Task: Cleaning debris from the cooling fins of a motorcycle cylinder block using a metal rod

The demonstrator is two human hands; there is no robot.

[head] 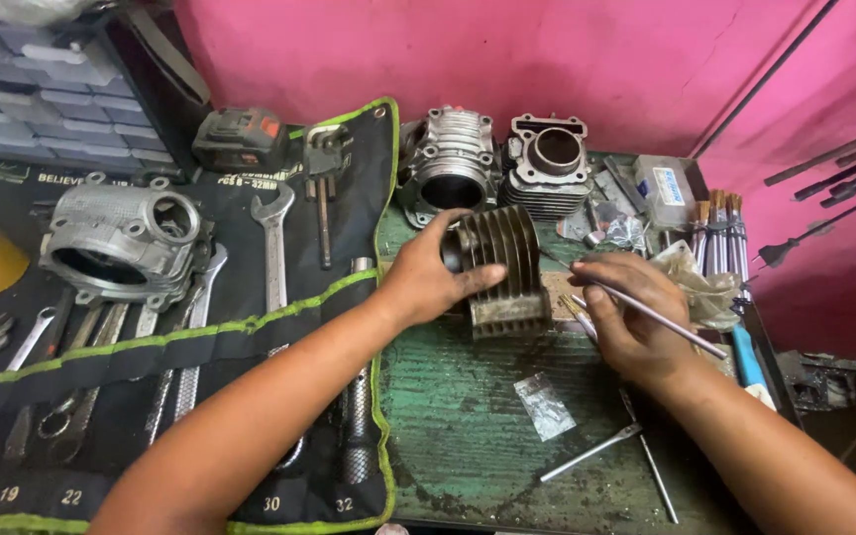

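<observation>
My left hand (426, 277) grips a dark finned engine cylinder (502, 267) lying on its side on the green workbench (468, 426). My right hand (626, 312) holds a thin metal rod (661, 319), its tip pointing at the cylinder's fins. Both forearms reach in from the bottom of the view.
A black tool roll (151, 367) with several wrenches covers the left, with a silver engine casing (121, 243) on it. Two more finned cylinders (453, 163) (547, 163) stand at the back by the pink wall. Loose rods (591, 451), a small plastic bag (545, 404) and brushes (720, 233) lie nearby.
</observation>
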